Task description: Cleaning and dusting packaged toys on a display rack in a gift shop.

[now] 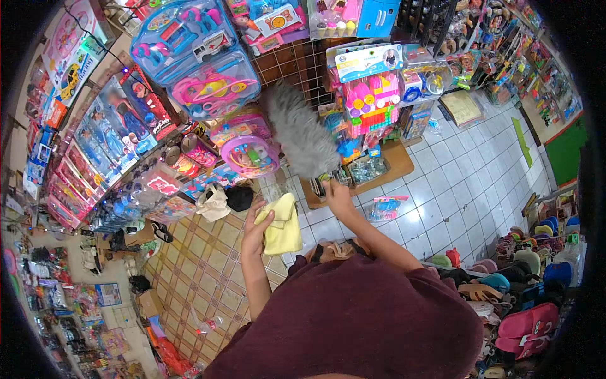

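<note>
My left hand (255,231) grips a folded yellow cloth (283,232), thumb over its upper fold. In my right hand (335,193) is the handle of a fluffy grey duster (303,132); only a small greenish bit of the handle shows above the fingers. The duster's head slants up and to the left, in front of a wire grid (303,64) hung with packaged toys. Left of its fibres hangs a round purple-rimmed toy set (251,156). To its right is a bagged set of pink toy blocks (371,102). Whether the fibres touch either pack, I cannot tell.
Below the rack, a wooden board (400,163) carries a box of small clear packets (368,169). A packaged blue toy (387,208) lies on the white tiles. Boxed dolls (113,123) line the left shelf. Sandals (525,327) crowd the lower right. A plastic bottle (208,325) lies on the brown tiles.
</note>
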Available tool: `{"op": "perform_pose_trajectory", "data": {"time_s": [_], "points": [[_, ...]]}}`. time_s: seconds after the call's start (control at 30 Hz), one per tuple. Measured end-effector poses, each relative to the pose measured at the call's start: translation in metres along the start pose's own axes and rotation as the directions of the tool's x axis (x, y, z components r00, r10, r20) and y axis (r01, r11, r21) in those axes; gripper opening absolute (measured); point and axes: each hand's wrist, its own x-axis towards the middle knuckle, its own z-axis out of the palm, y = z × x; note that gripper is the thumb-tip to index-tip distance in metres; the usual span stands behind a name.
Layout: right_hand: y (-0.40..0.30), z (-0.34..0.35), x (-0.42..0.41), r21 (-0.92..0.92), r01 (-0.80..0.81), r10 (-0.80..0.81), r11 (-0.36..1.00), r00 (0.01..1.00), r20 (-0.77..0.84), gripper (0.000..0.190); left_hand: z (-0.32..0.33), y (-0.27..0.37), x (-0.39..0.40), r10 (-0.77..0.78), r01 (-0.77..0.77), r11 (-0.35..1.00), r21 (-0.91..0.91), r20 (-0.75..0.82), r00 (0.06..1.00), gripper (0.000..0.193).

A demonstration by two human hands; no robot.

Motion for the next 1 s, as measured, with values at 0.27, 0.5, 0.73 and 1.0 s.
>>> {"op": "perform_pose_trajectory", "data": {"time_s": [0.27, 0.5, 0.73, 1.0], "points": [[-0.018, -0.016, 0.012, 0.054, 0.063, -0.054, 0.997, 0.988, -0.144, 0.03, 0.005, 0.007, -0.006, 0.004, -0.004, 0.999, -0.04, 0.005, 1.0, 0.042], [0.003, -0.031, 0.027, 0.035, 0.129, -0.118, 0.991, 0.968, -0.222, 0.024, 0.0, -0.002, -0.006, 0.011, -0.012, 0.999, -0.038, -0.026, 1.0, 0.042], [0.017, -0.013, 0.005, -0.175, 0.165, -0.164, 0.971, 0.986, 0.021, 0.033, 0.011, 0.006, -0.007, -0.043, 0.042, 0.995, -0.088, -0.01, 0.999, 0.042], [0.063, -0.015, 0.012, -0.142, -0.106, 0.084, 0.984, 0.984, -0.156, 0.039, 0.016, 0.012, -0.023, -0.059, 0.054, 0.992, -0.113, -0.041, 0.997, 0.041]]}}
